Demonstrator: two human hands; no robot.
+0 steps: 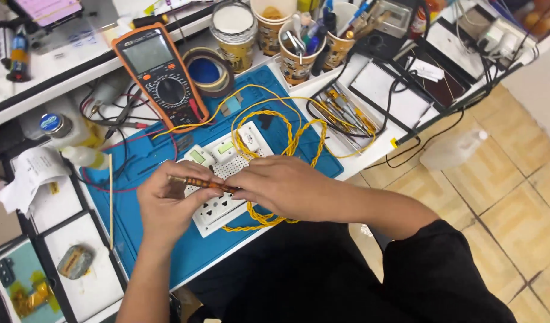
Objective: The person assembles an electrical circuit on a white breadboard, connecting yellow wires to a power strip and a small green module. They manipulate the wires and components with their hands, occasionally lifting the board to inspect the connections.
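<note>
Both hands meet at the middle of the frame over a white socket panel (224, 179) lying on the blue work mat (167, 251). The left hand (167, 206) is curled around a slim brown-and-orange striped tool (203, 183), and the right hand (281, 186) pinches the same tool at its other end, fingers closed on it. A twisted yellow wire (287, 140) loops from under the right hand toward the upper middle. At upper left, an orange-cased multimeter (161, 75) rests tilted, with a roll of tape (207, 70) just beside it. Patterned paper cups (299, 57) stuffed with tools stand along the top centre. A small white bottle with a blue cap (62, 128) sits at the left edge.
</note>
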